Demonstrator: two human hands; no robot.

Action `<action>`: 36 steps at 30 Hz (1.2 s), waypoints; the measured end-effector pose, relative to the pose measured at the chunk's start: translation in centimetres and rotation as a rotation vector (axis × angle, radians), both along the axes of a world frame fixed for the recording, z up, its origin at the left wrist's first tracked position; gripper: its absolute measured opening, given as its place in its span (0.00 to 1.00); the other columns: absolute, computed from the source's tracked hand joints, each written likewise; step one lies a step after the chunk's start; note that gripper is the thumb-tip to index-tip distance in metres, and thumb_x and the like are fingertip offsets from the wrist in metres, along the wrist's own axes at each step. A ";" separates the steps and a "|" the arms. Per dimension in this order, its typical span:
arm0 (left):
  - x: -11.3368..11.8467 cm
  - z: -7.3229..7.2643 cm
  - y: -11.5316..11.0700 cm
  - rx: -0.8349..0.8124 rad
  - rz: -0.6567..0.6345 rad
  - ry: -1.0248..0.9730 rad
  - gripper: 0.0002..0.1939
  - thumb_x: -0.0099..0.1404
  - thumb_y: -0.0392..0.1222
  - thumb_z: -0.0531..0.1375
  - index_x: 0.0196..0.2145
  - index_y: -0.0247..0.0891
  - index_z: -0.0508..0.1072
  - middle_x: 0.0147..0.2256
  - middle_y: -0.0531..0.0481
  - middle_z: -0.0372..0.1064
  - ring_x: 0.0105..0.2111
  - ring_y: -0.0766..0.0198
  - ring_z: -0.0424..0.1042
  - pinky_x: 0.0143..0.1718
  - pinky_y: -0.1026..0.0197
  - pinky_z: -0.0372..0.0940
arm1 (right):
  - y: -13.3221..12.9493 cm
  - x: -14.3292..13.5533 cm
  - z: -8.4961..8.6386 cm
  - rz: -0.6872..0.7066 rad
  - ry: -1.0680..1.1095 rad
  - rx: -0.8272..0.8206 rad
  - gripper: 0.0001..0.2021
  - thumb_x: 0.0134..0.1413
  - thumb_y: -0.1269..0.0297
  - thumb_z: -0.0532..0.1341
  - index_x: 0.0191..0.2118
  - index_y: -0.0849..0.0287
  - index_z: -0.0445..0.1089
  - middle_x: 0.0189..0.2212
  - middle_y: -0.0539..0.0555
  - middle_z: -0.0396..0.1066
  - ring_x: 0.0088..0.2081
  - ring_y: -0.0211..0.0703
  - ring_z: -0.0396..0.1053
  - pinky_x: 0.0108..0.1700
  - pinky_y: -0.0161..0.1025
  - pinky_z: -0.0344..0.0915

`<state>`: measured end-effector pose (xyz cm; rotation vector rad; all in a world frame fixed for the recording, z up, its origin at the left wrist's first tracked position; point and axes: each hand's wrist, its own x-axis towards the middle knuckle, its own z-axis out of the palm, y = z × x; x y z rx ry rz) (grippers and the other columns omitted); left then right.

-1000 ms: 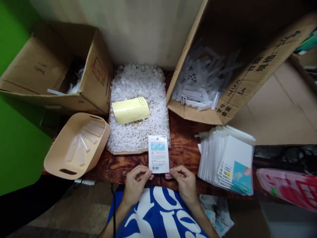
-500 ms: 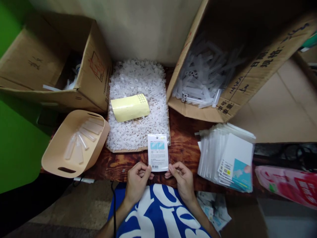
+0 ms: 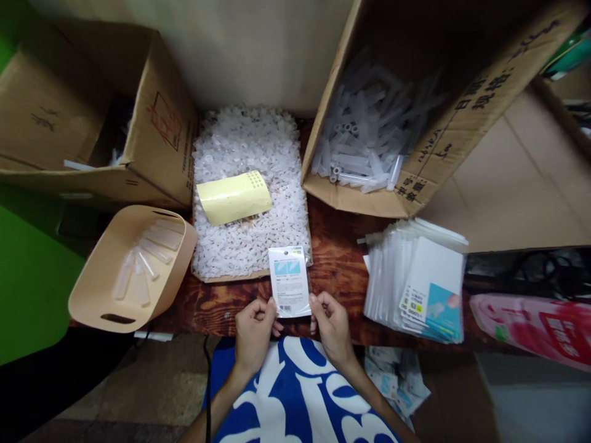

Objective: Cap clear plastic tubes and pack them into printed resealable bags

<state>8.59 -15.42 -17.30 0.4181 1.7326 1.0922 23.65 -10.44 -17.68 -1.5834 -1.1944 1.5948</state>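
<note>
A flat printed packet (image 3: 290,283), white with two blue pictures and a barcode, is held upright in front of me at the table's near edge. My left hand (image 3: 255,332) pinches its lower left edge between thumb and curled fingers. On the opposite side, the thumb and fingers of my right hand (image 3: 333,326) close on the lower right edge. The packet's top overlaps the near edge of a shallow tray filled with small white plastic pieces (image 3: 249,249). A yellow sheet (image 3: 234,198) lies on those pieces.
Left stands a beige basket (image 3: 179,264) with several clear tubes, behind it a cardboard box (image 3: 159,135). Right, a tipped carton (image 3: 355,206) holds many tubes (image 3: 364,129). A stack of packets (image 3: 410,289) sits before it, near a pink package (image 3: 530,326). More packets (image 3: 392,375) lie below the table.
The right fingers have closed in on the packet's right edge. The packet has tilted slightly, and the whole view has shifted a little.
</note>
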 end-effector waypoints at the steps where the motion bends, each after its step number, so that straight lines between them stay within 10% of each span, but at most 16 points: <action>1: 0.0 0.0 0.1 -0.006 0.002 -0.005 0.22 0.62 0.57 0.63 0.21 0.37 0.67 0.15 0.51 0.70 0.14 0.68 0.67 0.18 0.68 0.62 | 0.1 -0.1 0.1 -0.005 -0.001 0.002 0.25 0.59 0.42 0.61 0.23 0.57 0.58 0.14 0.44 0.60 0.15 0.32 0.58 0.19 0.29 0.56; 11: -0.3 0.0 0.3 -0.050 -0.026 -0.035 0.28 0.60 0.64 0.63 0.19 0.35 0.72 0.14 0.48 0.70 0.12 0.66 0.67 0.15 0.67 0.63 | 1.2 -1.1 0.2 -0.101 -0.061 -0.066 0.30 0.57 0.35 0.57 0.19 0.55 0.56 0.08 0.44 0.55 0.10 0.32 0.53 0.13 0.30 0.48; 16: -1.0 -0.4 -0.3 0.011 0.122 0.056 0.25 0.58 0.60 0.66 0.39 0.33 0.78 0.28 0.45 0.79 0.18 0.62 0.74 0.18 0.63 0.70 | 0.9 -1.1 -0.4 -0.164 -0.098 -0.044 0.30 0.55 0.32 0.58 0.20 0.56 0.58 0.10 0.44 0.57 0.10 0.34 0.58 0.11 0.29 0.54; 20: -0.7 0.2 0.3 0.060 -0.047 -0.169 0.24 0.52 0.52 0.72 0.40 0.33 0.78 0.35 0.41 0.81 0.30 0.56 0.81 0.30 0.59 0.77 | 0.5 -0.5 -0.7 -0.115 -0.002 0.012 0.27 0.58 0.38 0.60 0.23 0.57 0.59 0.12 0.44 0.60 0.12 0.35 0.62 0.14 0.30 0.61; 26: -0.6 1.8 1.7 0.148 -0.084 -0.227 0.20 0.52 0.46 0.73 0.41 0.34 0.80 0.41 0.40 0.81 0.39 0.52 0.81 0.40 0.56 0.76 | 1.1 -0.1 1.1 -0.010 0.386 -0.112 0.29 0.45 0.49 0.73 0.48 0.54 0.62 0.40 0.54 0.77 0.26 0.43 0.77 0.25 0.39 0.77; 36: -1.1 4.5 2.5 0.261 -0.303 -0.484 0.13 0.57 0.44 0.72 0.36 0.32 0.80 0.28 0.45 0.78 0.23 0.65 0.73 0.23 0.67 0.66 | 2.7 0.5 2.3 0.218 0.741 -0.179 0.20 0.54 0.49 0.70 0.35 0.66 0.75 0.21 0.56 0.76 0.18 0.40 0.71 0.19 0.32 0.67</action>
